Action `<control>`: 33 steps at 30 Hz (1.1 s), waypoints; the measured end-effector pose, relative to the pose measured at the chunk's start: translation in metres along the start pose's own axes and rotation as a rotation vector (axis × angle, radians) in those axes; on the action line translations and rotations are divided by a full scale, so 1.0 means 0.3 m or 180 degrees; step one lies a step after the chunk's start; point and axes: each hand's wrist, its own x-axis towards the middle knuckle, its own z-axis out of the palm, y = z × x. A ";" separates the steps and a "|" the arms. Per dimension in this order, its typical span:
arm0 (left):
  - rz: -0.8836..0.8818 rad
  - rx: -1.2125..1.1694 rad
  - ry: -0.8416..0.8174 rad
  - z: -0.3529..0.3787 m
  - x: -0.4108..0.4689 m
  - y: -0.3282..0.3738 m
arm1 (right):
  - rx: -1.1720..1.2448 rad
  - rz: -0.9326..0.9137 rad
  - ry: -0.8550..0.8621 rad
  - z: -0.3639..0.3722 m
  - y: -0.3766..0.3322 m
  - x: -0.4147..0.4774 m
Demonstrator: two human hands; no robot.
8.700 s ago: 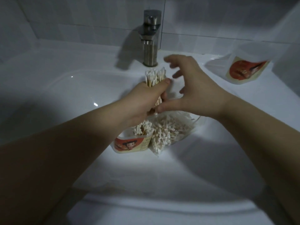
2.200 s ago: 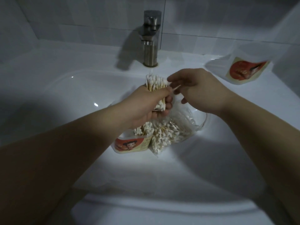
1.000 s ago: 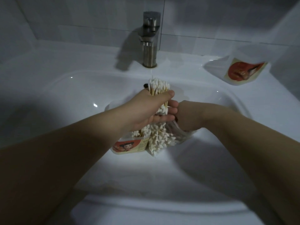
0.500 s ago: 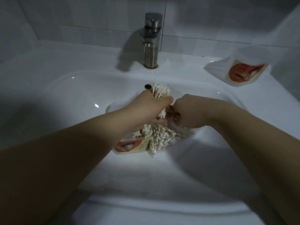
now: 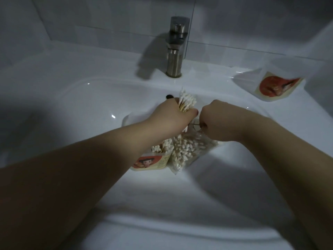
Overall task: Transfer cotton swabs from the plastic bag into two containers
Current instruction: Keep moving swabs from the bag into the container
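Wooden-stemmed cotton swabs (image 5: pixel 187 102) bunched upright in fist-closed left grip (image 5: pixel 173 119), ends aligned for loading container (image 5: pixel 153 162) beneath it; right grip (image 5: pixel 216 121) pinches more from plastic bag (image 5: pixel 191 148) below.

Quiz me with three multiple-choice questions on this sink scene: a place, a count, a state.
1. Where is the plastic bag? A) on the ledge B) in the sink basin C) held in the air
2. How many labelled containers show? A) one B) two C) four
3. What is the left hand doing? A) lying flat B) pointing C) gripping a cotton swab bundle

B: it lies beside the basin container. B: that one plus the ledge container. C: its fingers wrap the bundle.
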 end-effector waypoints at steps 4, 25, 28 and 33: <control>0.0067 0.0078 0.0182 -0.008 0.006 -0.005 | -0.0146 0.0125 0.0003 -0.015 -0.011 0.002; -0.0301 -0.0521 0.0091 -0.014 0.018 -0.014 | 0.1049 0.0403 0.1479 -0.045 0.071 -0.020; -0.0348 -0.0878 0.0081 -0.009 0.019 -0.013 | 0.1230 0.0535 0.1484 -0.050 0.072 -0.023; -0.0382 -0.1622 0.0148 -0.007 0.021 -0.011 | 0.1672 0.0815 0.1388 -0.049 0.078 -0.022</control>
